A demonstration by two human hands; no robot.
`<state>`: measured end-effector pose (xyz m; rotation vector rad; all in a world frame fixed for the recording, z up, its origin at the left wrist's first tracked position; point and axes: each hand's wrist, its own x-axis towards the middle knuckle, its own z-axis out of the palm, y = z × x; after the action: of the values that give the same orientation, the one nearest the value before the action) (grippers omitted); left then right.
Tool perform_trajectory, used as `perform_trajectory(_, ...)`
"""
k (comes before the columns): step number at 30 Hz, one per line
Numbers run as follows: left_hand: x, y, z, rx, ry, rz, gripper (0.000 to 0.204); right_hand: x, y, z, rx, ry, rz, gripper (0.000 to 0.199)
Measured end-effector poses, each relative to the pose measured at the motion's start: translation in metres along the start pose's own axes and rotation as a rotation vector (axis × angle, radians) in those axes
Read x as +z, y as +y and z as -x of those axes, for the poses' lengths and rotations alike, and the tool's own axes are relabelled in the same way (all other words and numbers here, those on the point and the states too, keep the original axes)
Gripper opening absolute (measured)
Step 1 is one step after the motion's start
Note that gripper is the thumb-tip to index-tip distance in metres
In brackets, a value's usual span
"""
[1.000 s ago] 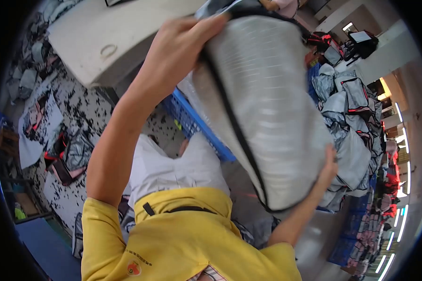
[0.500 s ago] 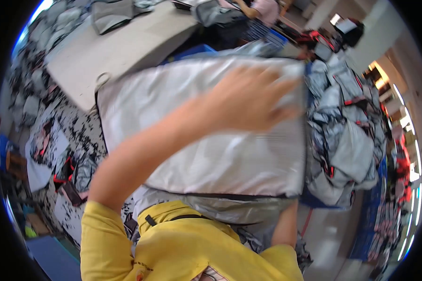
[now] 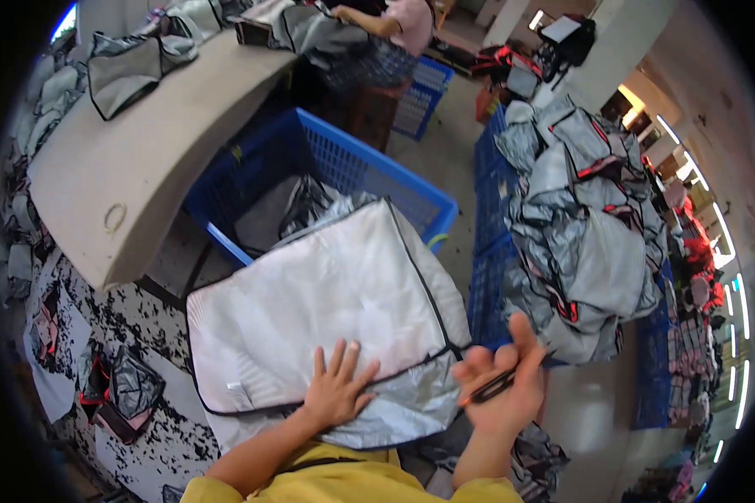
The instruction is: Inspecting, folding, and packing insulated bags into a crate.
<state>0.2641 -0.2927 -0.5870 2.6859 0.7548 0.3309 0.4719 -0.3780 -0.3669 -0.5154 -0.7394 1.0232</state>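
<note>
A silvery-white padded fabric bag [image 3: 310, 306] with dark piped edges lies across my lap, its side panel facing right. On its near edge my left hand [image 3: 337, 390] rests flat with the fingers spread. Wrinkled silver lining [image 3: 415, 402] shows from under the bag beside that hand. My right hand [image 3: 512, 394] is raised just off the bag's near right corner, palm up. Small dark thread snips [image 3: 491, 387] lie in its curled fingers. The bag's underside is hidden.
Beyond the bag stands a blue plastic crate [image 3: 369, 159] holding silver pieces. A pale tabletop [image 3: 101, 193] is at far left. Heaped silver bags [image 3: 596, 226] fill blue crates on the right. Another person [image 3: 394, 33] handles grey fabric at the back. Black scraps litter the left floor.
The bag has come down and turned, uncovering the blue crate. My left hand has moved from across its far right part to its near edge. My right hand has come into view with snips.
</note>
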Motion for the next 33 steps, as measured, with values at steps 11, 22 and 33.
perform_trajectory(11, -0.001, -0.005, 0.007, 0.009, -0.043, -0.144, 0.067, 0.244, 0.034, -0.013, -0.176, -0.341, -0.52, 0.054)
perform_trajectory(22, -0.008, -0.007, 0.012, 0.02, 0.085, 0.07, 0.071, 0.236, 0.074, -0.041, -0.499, -0.16, -0.281, 0.038)
perform_trajectory(33, -0.022, -0.011, 0.032, -0.089, 0.004, 0.082, 0.074, -0.055, -0.029, -0.027, -0.136, 0.709, 0.514, 0.044)
